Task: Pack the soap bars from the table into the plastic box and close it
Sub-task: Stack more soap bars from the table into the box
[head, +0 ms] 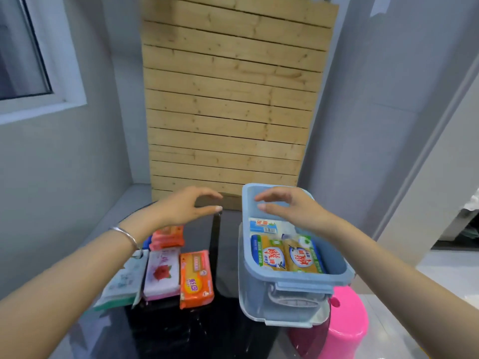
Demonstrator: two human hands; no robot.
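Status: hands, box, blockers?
Left hand open, empty. Right hand open over plastic box. Box unlidded, three soap bars visible inside. Orange soap bar, others wait on table; path clear.

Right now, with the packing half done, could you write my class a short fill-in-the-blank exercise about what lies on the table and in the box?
1. The orange soap bar lies on the ____, left of the plastic box.
2. The silver bracelet is on the person's ____ wrist.
3. The stool at the lower right is ____.
4. Inside the plastic box, ____ yellow-wrapped soap bars lie side by side.

Missing words: table; left; pink; two.
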